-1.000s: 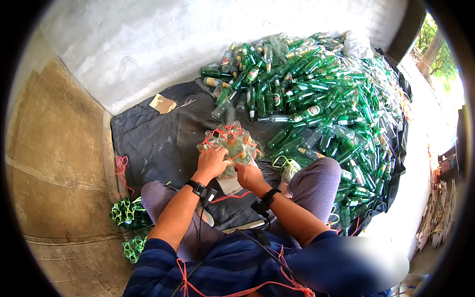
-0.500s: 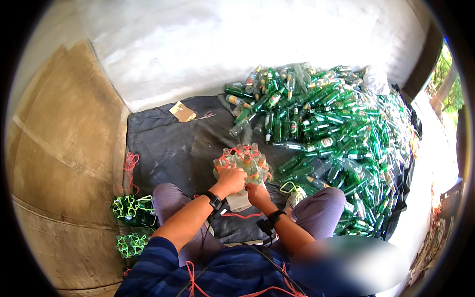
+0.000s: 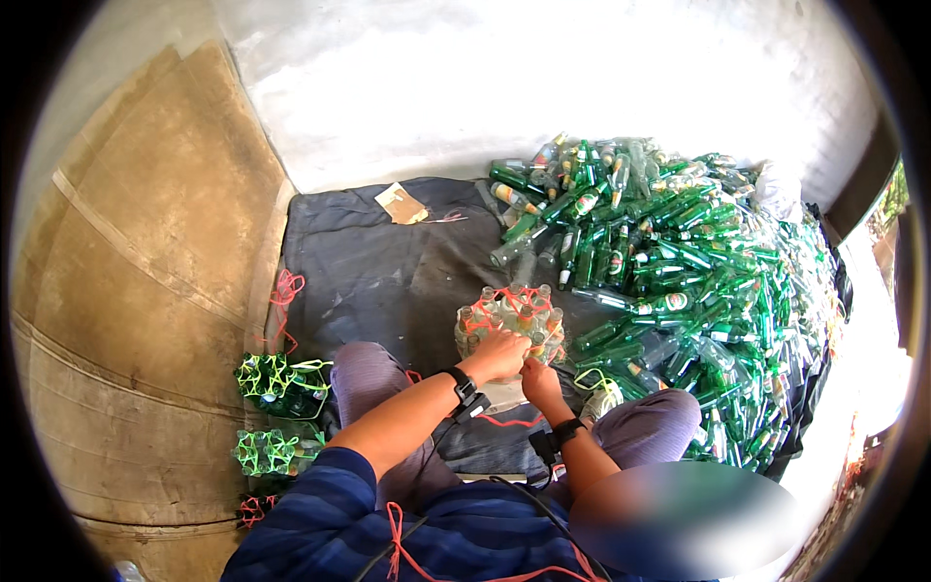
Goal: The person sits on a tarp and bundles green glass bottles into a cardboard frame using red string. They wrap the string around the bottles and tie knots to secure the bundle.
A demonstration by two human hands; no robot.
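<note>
A round bundle of clear glass bottles point(image 3: 543, 315) stands upright on the dark sheet in front of me, with red string point(image 3: 504, 294) looped between the bottle necks. My left hand point(image 3: 499, 356) is closed at the bundle's near edge, and its back covers some of the necks. Just to its right and nearer to me, my right hand point(image 3: 543, 384) is also closed. Both appear to grip the string at the bundle's near side, though the fingers hide the exact spot. A loose length of red string lies on the sheet below my hands.
A large heap of green and clear bottles point(image 3: 669, 252) fills the right side. By my left knee stand bottle bundles tied with green string point(image 3: 272, 451). Red string point(image 3: 284, 296) lies at the sheet's left edge, and a cardboard piece point(image 3: 401, 204) lies at the back.
The whole view has shifted, so the scene sits further right. My hands remain close together at the bundle's near edge, the left one slightly turned; the bundle has stayed in place.
</note>
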